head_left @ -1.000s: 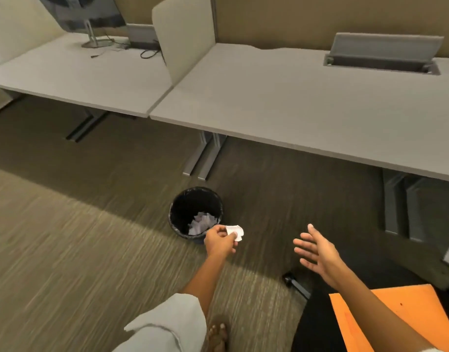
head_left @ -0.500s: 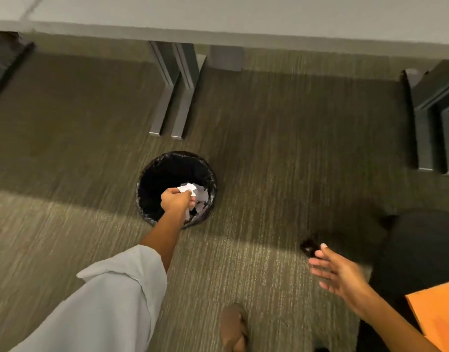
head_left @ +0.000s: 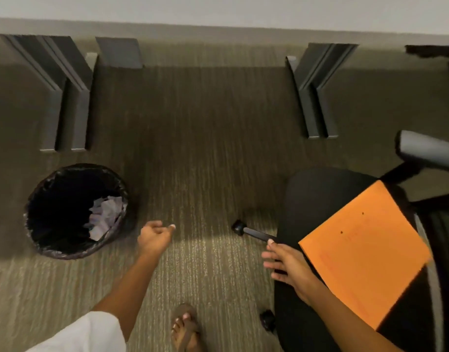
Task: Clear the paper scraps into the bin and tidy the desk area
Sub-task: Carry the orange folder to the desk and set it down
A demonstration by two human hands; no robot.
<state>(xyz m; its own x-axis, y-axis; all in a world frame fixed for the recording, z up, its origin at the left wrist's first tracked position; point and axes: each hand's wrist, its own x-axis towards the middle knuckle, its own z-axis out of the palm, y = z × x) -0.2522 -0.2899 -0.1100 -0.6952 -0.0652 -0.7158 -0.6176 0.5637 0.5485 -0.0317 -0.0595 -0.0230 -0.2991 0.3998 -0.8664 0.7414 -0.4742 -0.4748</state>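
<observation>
Hanging loosely curled and empty just right of the bin holding paper scraps, the left hand looked done dropping, while the right hand spread open beside the chair.

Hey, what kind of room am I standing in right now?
Most likely an office: a desk on metal legs, a wheeled black office chair with an orange folder on its seat, and a lined waste bin holding paper scraps.
</observation>
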